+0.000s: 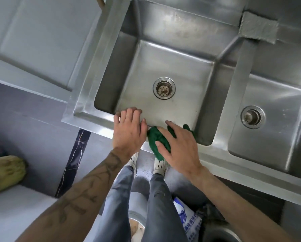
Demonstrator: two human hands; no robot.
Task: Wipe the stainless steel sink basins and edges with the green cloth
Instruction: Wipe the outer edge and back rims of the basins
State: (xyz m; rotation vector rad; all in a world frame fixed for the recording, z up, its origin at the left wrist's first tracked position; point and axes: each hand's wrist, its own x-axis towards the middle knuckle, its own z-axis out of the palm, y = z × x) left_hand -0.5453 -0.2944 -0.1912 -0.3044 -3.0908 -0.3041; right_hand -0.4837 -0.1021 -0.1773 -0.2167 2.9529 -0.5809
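Two bare forearms come up from the bottom of the frame, above grey trousers and pale perforated shoes, and they end at the front rim of the sink (pixel 87 117) in the centre. At centre left, the left hand (pixel 128 130) lies flat on that front rim with the fingers spread wide and curled over the edge into the basin; it holds nothing and seems only to support the body. Just to its right, the right hand (pixel 179 149) presses down with open fingers on the green cloth (pixel 155 138), which is bunched under the palm and lies on the front edge of the left basin (pixel 163 67), with one corner falling inside. So the cloth is at the rim, near the lower centre of the frame, almost touching the left hand. Inside the left basin the metal looks dull, with some marks on the back wall and brown dirt in the drain (pixel 164 88), and I see no clear wet tracks. The right basin (pixel 277 119), at the right of the frame, and the divider (pixel 233 95) between them also show no sign of wiping, though I cannot be sure from this view. My judgement is that the work is at an early stage: one part of the front edge is being wiped, while both basins and the other edges remain to be done.
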